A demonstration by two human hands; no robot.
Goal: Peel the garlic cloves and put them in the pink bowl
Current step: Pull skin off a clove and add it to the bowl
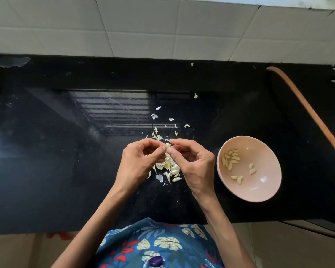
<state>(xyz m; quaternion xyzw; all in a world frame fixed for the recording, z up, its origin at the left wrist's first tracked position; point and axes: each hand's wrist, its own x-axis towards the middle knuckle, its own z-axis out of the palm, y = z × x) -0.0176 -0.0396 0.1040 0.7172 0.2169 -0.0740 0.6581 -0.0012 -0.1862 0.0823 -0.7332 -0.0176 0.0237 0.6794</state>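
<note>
A pale garlic clove is pinched between the fingertips of both hands above the black counter. My left hand grips it from the left and my right hand from the right, thumbs meeting on it. Under the hands lies a heap of garlic skins and cloves. The pink bowl stands to the right of my right hand, holding several peeled cloves near its left side and middle.
Loose skin flakes are scattered on the black glossy counter beyond the hands. A white tiled wall rises at the back. An orange curved hose or cord runs along the right. The counter's front edge is near my body.
</note>
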